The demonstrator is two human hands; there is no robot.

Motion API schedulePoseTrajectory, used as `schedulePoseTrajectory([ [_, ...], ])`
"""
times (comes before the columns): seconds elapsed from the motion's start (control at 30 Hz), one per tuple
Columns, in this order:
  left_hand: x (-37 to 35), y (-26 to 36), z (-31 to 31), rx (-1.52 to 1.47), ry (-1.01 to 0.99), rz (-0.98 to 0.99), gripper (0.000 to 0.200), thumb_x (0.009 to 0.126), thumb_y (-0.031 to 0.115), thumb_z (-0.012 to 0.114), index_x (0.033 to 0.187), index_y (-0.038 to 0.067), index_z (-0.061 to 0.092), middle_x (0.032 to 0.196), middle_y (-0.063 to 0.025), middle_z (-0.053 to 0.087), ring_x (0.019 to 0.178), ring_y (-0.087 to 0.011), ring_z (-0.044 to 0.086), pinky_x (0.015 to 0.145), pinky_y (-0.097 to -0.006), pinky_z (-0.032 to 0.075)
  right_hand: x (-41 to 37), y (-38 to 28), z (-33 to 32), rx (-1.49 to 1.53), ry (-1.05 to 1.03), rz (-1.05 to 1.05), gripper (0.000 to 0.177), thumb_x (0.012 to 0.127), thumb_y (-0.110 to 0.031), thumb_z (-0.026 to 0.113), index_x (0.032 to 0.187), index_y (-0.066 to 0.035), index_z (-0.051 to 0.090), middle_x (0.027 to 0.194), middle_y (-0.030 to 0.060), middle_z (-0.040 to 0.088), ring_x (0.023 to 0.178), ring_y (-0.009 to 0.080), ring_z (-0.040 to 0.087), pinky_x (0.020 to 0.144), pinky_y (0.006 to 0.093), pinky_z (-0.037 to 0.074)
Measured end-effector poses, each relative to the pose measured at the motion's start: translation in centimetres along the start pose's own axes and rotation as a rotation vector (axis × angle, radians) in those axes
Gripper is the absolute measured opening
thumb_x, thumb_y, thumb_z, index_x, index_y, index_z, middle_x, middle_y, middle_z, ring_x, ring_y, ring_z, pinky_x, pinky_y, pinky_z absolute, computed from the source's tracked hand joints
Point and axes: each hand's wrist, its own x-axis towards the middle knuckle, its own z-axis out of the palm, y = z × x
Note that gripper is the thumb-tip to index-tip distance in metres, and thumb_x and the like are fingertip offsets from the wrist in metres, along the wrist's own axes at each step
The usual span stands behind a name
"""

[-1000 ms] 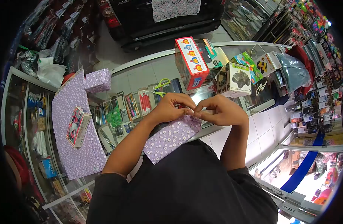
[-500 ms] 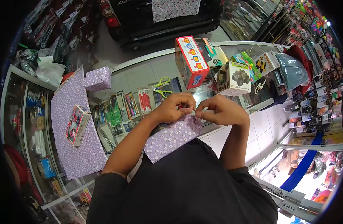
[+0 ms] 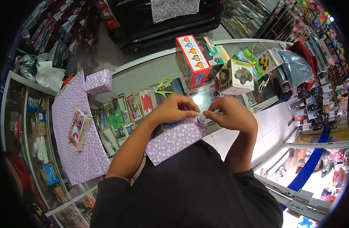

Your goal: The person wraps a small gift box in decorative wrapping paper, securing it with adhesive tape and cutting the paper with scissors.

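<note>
A package wrapped in purple paper with white flowers (image 3: 174,142) lies slantwise against my black shirt, its right end gathered and crumpled. Just above that end, my left hand (image 3: 178,108) has thumb and index finger pinched together. Close beside it, my right hand (image 3: 229,114) pinches in the same way. A tiny whitish, see-through bit shows between the fingertips, too small to name. Green-handled scissors (image 3: 165,88) lie on the glass counter beyond my left hand.
To the left, a flowered paper sheet (image 3: 73,163) carries a toy box (image 3: 80,130); a smaller wrapped box (image 3: 98,82) stands behind. A red-edged box (image 3: 193,60) and a toy-vehicle box (image 3: 237,78) stand on the glass counter (image 3: 144,60). Pens and stationery show beneath the glass.
My fingertips have moved slightly apart and my right hand has shifted a little to the right. The wrapped package stays in nearly the same place.
</note>
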Motion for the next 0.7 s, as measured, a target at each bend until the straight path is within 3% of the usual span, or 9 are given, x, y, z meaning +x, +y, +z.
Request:
schedulePoseTrajectory([
  [0.13, -0.3, 1.6, 0.0, -0.042, -0.041, -0.049, 0.03, 0.081, 0.01, 0.08, 0.107, -0.001, 0.071, 0.078, -0.0054, 0.072, 0.069, -0.0047, 0.062, 0.064, -0.0209, 0.049, -0.3, -0.5, 0.2, -0.045, -0.026, 0.065, 0.027, 0.08, -0.031, 0.072, 0.079, -0.004, 0.076, 0.065, 0.0196, 0.065, 0.065, 0.0344, 0.067, 0.064, 0.0431, 0.052],
  [0.23, -0.4, 2.1, 0.3, 0.037, -0.065, -0.1, 0.033, 0.078, 0.008, 0.079, 0.107, -0.005, 0.069, 0.073, -0.0071, 0.071, 0.066, -0.0055, 0.063, 0.062, -0.0206, 0.049, -0.3, 0.6, 1.4, -0.049, -0.049, 0.083, 0.027, 0.081, -0.03, 0.073, 0.079, -0.003, 0.076, 0.062, 0.0183, 0.063, 0.057, 0.0313, 0.062, 0.056, 0.0397, 0.047],
  [0.33, -0.4, 2.7, 0.8, 0.119, -0.061, -0.22, 0.035, 0.076, 0.008, 0.079, 0.108, -0.003, 0.07, 0.074, -0.0078, 0.072, 0.065, -0.0065, 0.065, 0.061, -0.0218, 0.05, -0.3, 0.9, 2.1, -0.129, -0.06, 0.103, 0.028, 0.08, -0.031, 0.074, 0.079, -0.003, 0.076, 0.068, 0.0194, 0.066, 0.065, 0.0352, 0.065, 0.063, 0.0422, 0.05],
  [0.43, -0.4, 3.1, 1.2, 0.327, -0.033, -0.183, 0.031, 0.074, 0.013, 0.077, 0.103, 0.001, 0.073, 0.074, -0.0098, 0.072, 0.064, -0.0119, 0.067, 0.063, -0.0254, 0.051, -0.4, 1.3, 2.7, -0.146, -0.013, 0.09, 0.028, 0.078, -0.032, 0.075, 0.078, -0.003, 0.076, 0.07, 0.0189, 0.067, 0.069, 0.036, 0.066, 0.067, 0.0438, 0.052],
  [0.5, -0.3, 3.1, 1.2, 0.553, -0.064, 0.026, 0.026, 0.076, 0.014, 0.076, 0.099, 0.005, 0.074, 0.074, -0.0102, 0.071, 0.062, -0.015, 0.063, 0.062, -0.0281, 0.05, -0.3, 1.1, 2.8, -0.158, -0.013, 0.12, 0.028, 0.077, -0.031, 0.076, 0.079, -0.004, 0.077, 0.071, 0.0184, 0.068, 0.071, 0.0356, 0.067, 0.069, 0.0436, 0.052],
  [0.53, -0.3, 2.9, 1.3, 0.552, -0.066, 0.025, 0.026, 0.076, 0.014, 0.076, 0.099, 0.005, 0.074, 0.074, -0.0102, 0.071, 0.062, -0.015, 0.063, 0.062, -0.0281, 0.05, -0.3, 1.0, 2.9, -0.17, -0.011, 0.15, 0.027, 0.076, -0.031, 0.076, 0.079, -0.005, 0.077, 0.071, 0.0179, 0.068, 0.072, 0.0351, 0.067, 0.07, 0.0435, 0.053],
  [0.6, -0.1, 2.5, 1.6, 0.645, -0.096, 0.064, 0.022, 0.076, 0.014, 0.073, 0.096, 0.006, 0.074, 0.082, -0.0139, 0.071, 0.07, -0.0264, 0.067, 0.067, -0.0356, 0.052, -0.1, 0.8, 3.2, -0.212, 0.006, 0.171, 0.025, 0.075, -0.03, 0.077, 0.079, -0.005, 0.077, 0.071, 0.0174, 0.068, 0.072, 0.0347, 0.067, 0.07, 0.0431, 0.053],
  [0.7, -0.1, 3.1, 1.9, 0.737, -0.129, 0.037, 0.019, 0.076, 0.012, 0.07, 0.094, 0.005, 0.074, 0.089, -0.0141, 0.071, 0.081, -0.0322, 0.067, 0.073, -0.0401, 0.053, 0.2, 0.3, 3.3, -0.277, 0.007, 0.214, 0.022, 0.074, -0.029, 0.077, 0.078, -0.007, 0.077, 0.07, 0.0161, 0.069, 0.071, 0.0337, 0.068, 0.07, 0.0424, 0.054],
])
